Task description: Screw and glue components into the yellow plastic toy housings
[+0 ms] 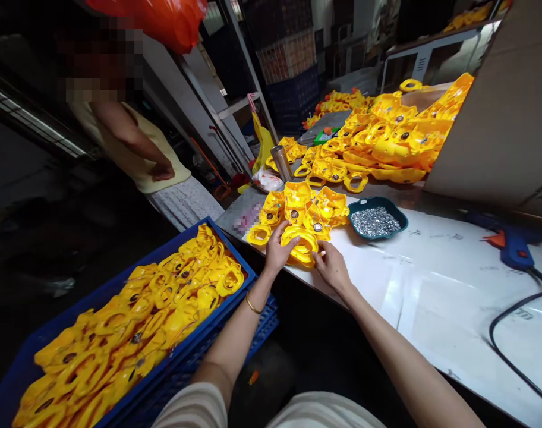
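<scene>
Yellow plastic toy shells with round dark or silvery discs inside lie in a small group at the table's near edge. My left hand grips the loop end of a yellow plastic shell, its thumb over the rim. On the other side of that loop, my right hand has its thumb and curled fingers closed at the edge. Whether a small part is also between those fingertips is hidden. Just right of the group stands a dark green tray full of small silvery screws.
A blue crate heaped with yellow shells stands at the left. Behind lies a big pile of shells beside a cardboard sheet. A steel flask and a blue glue gun with cord are on the table. Another person stands left.
</scene>
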Motion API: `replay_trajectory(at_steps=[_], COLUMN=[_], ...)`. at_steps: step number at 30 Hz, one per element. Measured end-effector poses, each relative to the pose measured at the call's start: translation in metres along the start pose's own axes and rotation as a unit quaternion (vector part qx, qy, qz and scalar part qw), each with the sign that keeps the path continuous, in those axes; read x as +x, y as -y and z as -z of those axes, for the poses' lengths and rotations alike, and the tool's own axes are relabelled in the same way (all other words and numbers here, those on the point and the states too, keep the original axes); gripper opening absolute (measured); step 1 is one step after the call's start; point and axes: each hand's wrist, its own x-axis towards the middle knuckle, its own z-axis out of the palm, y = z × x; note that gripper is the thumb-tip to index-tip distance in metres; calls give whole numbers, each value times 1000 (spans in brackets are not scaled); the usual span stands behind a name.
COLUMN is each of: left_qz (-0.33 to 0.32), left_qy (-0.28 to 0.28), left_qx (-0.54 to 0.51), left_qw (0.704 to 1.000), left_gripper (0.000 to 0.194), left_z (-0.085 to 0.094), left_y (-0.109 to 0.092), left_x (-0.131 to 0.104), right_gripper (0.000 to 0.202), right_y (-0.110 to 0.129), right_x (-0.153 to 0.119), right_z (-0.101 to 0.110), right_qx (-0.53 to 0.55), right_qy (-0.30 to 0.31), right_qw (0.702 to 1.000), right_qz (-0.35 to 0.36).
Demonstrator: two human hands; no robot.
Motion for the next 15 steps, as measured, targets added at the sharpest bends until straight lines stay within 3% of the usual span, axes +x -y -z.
replay_trajectory(at_steps=[4,8,11,15], left_qz=[-46,-63,-34,25], left_qy=[-46,-65,-8,131], left_qx=[36,20,-11,-99], left_qw=[997,996,999,986], left_gripper=[44,43,39,33], left_z=[5,-5,-27,-68], left_y=[-25,-56,-76,-95], left_x=[-8,-40,-82,-144], right_gripper=[33,33,32,31], right_y=[10,18,14,-5], right_x=[-2,-36,-88,-171], right_z=[1,28,62,99], right_qx=[32,46,50,-9], right_qy=[-32,-70,-114,-175], right_qw=[999,995,989,985], right_qz=[21,46,75,10])
